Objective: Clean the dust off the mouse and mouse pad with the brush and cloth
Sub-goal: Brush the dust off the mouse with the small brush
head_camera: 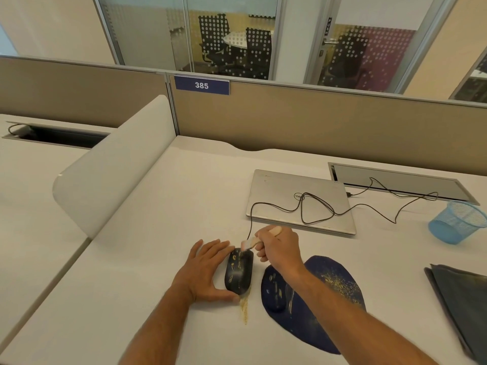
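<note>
- Far left of the frame: a white curved divider stands on the pale desk; it plays no part in the work.
- Lower centre-left: the left hand steadies the mouse, fingers nearly straight along its left flank and thumb hooked round its near end, so the mouse is lightly braced between them.
- Centre: the mouse sits on the desk, just left of the mouse pad and not on it. Yellowish specks remain on its back, and a trail of swept grains lies on the desk at its near end.
- Centre, just above the mouse: the right hand is curled tightly round the pale handle of the brush, whose bristles meet the far end of the mouse.
- Lower centre-right: the pad carries a broad scatter of yellow dust on its right half, seemingly unbrushed.
- Right edge: the dark folded cloth lies on the desk, well apart from both hands.
- Upper right: a closed laptop and a blue mesh bin.
- Judged progress: early; mouse brushing is in hand, while the pad, the wiping and the grains on the desk remain.
</note>
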{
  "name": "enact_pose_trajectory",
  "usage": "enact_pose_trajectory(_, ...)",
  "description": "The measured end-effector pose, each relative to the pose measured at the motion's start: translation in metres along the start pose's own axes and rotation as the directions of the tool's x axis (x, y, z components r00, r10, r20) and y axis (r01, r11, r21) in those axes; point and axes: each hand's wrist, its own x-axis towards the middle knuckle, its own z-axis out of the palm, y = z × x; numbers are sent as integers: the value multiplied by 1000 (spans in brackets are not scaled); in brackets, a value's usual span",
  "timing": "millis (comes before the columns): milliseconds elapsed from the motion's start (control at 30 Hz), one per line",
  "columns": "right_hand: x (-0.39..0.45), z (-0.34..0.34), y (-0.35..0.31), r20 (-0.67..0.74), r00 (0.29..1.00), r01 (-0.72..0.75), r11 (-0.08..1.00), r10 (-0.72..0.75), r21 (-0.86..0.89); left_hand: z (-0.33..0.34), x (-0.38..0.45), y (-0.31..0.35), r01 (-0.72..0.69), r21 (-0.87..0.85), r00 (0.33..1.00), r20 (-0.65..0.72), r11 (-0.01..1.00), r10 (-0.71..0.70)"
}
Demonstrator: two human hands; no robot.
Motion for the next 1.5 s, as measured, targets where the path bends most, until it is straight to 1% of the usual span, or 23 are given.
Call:
enact_pose_trajectory(100,-4,1,2,68,998,-11,998,15,-62,2,0,-1,-4,-1,1000,-10,1000,4)
enact_pose_trajectory(167,-7,-1,2,92,996,16,996,-8,-87,2,1,-1,-3,-2,1000,-16,1000,3)
enact_pose_trajectory(300,-11,-2,4,28,999,36,999,-35,-21,1,0,-1,-8,-4,1000,-16,1000,8)
enact_pose_trajectory(433,-17,-4,7,138,989,70,993,-56,-97,0,0,-1,-21,-7,1000,-19,1000,21)
enact_pose_trajectory(467,-19,-5,7,137,988,88,992,-75,-86,-1,0,-1,-19,-5,1000,-17,1000,19)
enact_pose_trajectory(567,-24,-8,10,55,989,139,990,-138,-7,-2,0,1,-14,-5,1000,-18,1000,14)
enact_pose_trajectory(600,-26,-8,11,50,988,150,989,-150,-4,-3,-1,2,-13,-6,1000,-20,1000,13)
enact_pose_trajectory(633,-28,-9,13,77,984,161,987,-160,-15,-3,-1,2,-15,-6,1000,-22,1000,15)
enact_pose_trajectory(733,-36,-12,22,236,950,223,973,-203,-59,-4,-2,2,-22,-8,999,-34,1000,22)
enact_pose_trajectory(800,-39,-15,27,277,929,269,961,-244,-57,-4,-2,3,-26,-7,999,-39,1000,26)
enact_pose_trajectory(833,-40,-16,29,258,927,289,957,-272,-33,-5,-2,3,-26,-4,999,-34,1000,25)
enact_pose_trajectory(900,-39,-18,32,175,922,350,937,-346,4,-5,-2,3,-20,2,1000,-18,1000,20)
enact_pose_trajectory(933,-39,-19,33,155,908,395,919,-389,-8,-5,-2,3,-17,2,1000,-11,1000,17)
enact_pose_trajectory(967,-40,-20,35,175,886,441,897,-428,-38,-5,-2,3,-17,1,1000,-9,1000,17)
enact_pose_trajectory(1067,-44,-23,42,390,797,543,829,-461,-131,-5,-2,3,-21,4,1000,-20,1000,21)
enact_pose_trajectory(1133,-45,-28,45,482,758,571,804,-440,-164,-5,-2,4,-20,7,999,-30,1000,20)
enact_pose_trajectory(1200,-44,-33,44,470,735,616,771,-489,-161,-4,-2,4,-19,6,1000,-24,1000,19)
enact_pose_trajectory(1267,-42,-38,40,410,695,698,691,-591,-187,-4,-1,3,-19,-5,1000,-9,1000,18)
enact_pose_trajectory(1300,-40,-40,39,407,671,732,639,-619,-235,-4,-1,3,-19,-11,1000,-7,1000,19)
enact_pose_trajectory(1367,-40,-43,40,483,625,779,526,-613,-341,-4,-2,3,-25,-14,999,-20,1000,25)
enact_pose_trajectory(1400,-43,-43,43,539,604,796,485,-587,-362,-4,-2,2,-30,-14,999,-31,999,29)
enact_pose_trajectory(1433,-47,-42,46,590,583,809,467,-558,-357,-3,-2,2,-34,-16,999,-42,999,33)
enact_pose_trajectory(1500,-55,-41,51,656,537,830,473,-531,-297,-3,-2,2,-37,-14,998,-56,999,36)
